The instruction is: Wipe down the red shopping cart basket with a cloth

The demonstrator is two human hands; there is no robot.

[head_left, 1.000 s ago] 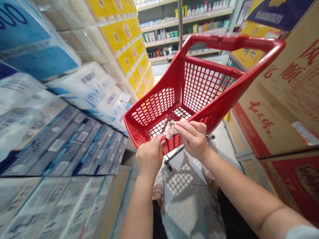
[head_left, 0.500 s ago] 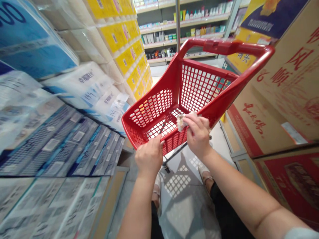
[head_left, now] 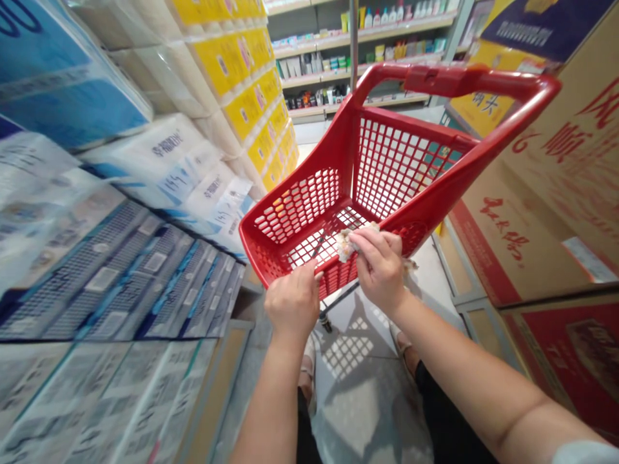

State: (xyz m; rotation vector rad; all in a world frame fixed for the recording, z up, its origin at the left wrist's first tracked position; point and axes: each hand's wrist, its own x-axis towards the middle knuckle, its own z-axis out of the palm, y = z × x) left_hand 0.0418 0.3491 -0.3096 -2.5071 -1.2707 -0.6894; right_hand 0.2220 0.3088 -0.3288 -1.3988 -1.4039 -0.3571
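Observation:
A red plastic shopping cart [head_left: 294, 196] with a grid basket stands in front of me, its handle turned to the far right. My left hand [head_left: 293, 299] is closed over the cart's near rim, thumb on top. Pinched in the fingers of my right hand [head_left: 382, 261] is a crumpled whitish cloth or tissue [head_left: 344, 245] with brownish stains. That piece lies against the rim to the right of my left hand. Through the basket's holes the floor shows, along with a dark bar beneath it.
Paper packs [head_left: 159, 258] are stacked along my left, with yellow-labelled packs [head_left: 227, 64] behind them. Cardboard cartons [head_left: 536, 238] rise close on the right. Shelves of bottles and tubes [head_left: 362, 42] stand ahead, behind a metal pole [head_left: 354, 38]. A caster [head_left: 325, 321] sits near my feet.
My right hand and the crumpled piece have slid slightly left along the rim, nearer my left hand. The cart's handle appears a little farther right and larger. My left hand keeps its hold.

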